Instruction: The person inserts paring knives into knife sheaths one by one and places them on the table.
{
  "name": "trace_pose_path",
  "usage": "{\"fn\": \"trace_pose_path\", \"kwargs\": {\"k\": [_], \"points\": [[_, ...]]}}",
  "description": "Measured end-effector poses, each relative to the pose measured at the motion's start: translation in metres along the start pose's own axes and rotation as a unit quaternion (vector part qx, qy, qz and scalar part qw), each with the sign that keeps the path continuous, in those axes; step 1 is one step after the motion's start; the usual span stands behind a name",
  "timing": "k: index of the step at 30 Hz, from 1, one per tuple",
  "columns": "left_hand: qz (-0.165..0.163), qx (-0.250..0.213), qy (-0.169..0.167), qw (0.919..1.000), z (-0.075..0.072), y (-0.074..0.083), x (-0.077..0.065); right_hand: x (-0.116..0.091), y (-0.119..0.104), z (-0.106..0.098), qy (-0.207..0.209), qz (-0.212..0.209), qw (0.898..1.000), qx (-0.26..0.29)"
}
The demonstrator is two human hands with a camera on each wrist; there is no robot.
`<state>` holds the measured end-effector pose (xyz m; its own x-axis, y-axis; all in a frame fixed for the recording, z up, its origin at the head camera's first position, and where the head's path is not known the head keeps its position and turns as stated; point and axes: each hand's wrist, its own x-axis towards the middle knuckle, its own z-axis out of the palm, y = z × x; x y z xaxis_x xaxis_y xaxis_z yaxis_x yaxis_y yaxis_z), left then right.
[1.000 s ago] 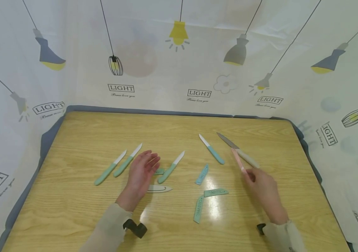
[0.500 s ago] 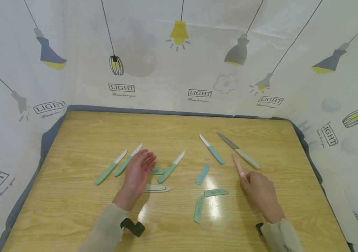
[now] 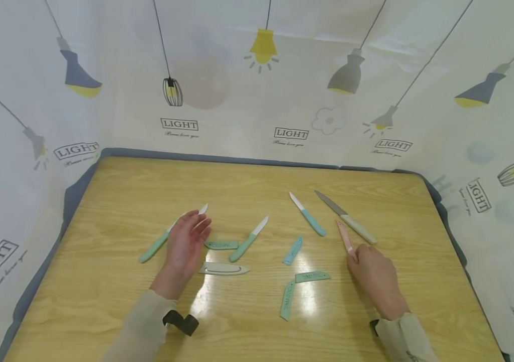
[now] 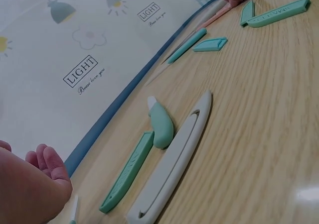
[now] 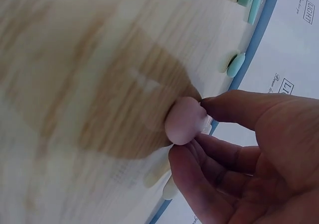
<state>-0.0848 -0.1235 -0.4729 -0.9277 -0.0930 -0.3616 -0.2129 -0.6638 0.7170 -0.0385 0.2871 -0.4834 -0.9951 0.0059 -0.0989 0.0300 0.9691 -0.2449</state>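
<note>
My right hand (image 3: 373, 277) pinches the end of a pink paring knife (image 3: 346, 238), whose blade part looks covered by a pink sheath. In the right wrist view, thumb and fingers press on the rounded pink butt of its handle. The left hand (image 3: 184, 247) holds nothing, palm turned inward and fingers loosely bent. It hovers over two green-handled knives and hides one almost wholly; the other green knife (image 3: 153, 250) shows at its left. Just right of this hand lie a green sheath (image 3: 222, 245), a large cream sheath (image 3: 224, 269) and another green-handled knife (image 3: 244, 247).
A blue-handled knife (image 3: 313, 222) and a larger cream-handled knife (image 3: 358, 229) lie bare toward the back right. A blue sheath (image 3: 292, 250) and two green sheaths, one upright (image 3: 287, 300) and one sideways (image 3: 313, 276), rest mid-table. A printed curtain surrounds the wooden table (image 3: 238, 332).
My left hand has drifted left, uncovering the green and cream sheaths and covering a green knife. The right hand has drawn the pink knife slightly toward me, away from the cream-handled knife.
</note>
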Motion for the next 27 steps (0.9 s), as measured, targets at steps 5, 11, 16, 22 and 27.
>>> {"fn": "trace_pose_path", "kwargs": {"k": [5, 11, 16, 22, 27], "points": [[0.024, 0.059, -0.023, 0.9977, -0.002, 0.005, -0.001, 0.0, 0.0, -0.003, -0.013, 0.011, 1.0, 0.003], [0.092, 0.238, -0.106, 0.961, -0.006, 0.014, -0.001, -0.002, 0.0, -0.011, -0.024, 0.026, 0.999, -0.002], [0.134, 0.418, -0.166, 0.8831, -0.009, 0.02, -0.002, -0.004, 0.0, -0.018, -0.01, 0.042, 0.999, -0.001], [0.174, 0.589, -0.211, 0.7605, -0.01, 0.014, -0.005, -0.004, -0.002, -0.023, 0.051, 0.027, 0.998, 0.014], [0.195, 0.665, -0.264, 0.6702, -0.016, 0.004, -0.006, -0.001, -0.004, -0.023, 0.09, 0.013, 0.996, 0.024]]}}
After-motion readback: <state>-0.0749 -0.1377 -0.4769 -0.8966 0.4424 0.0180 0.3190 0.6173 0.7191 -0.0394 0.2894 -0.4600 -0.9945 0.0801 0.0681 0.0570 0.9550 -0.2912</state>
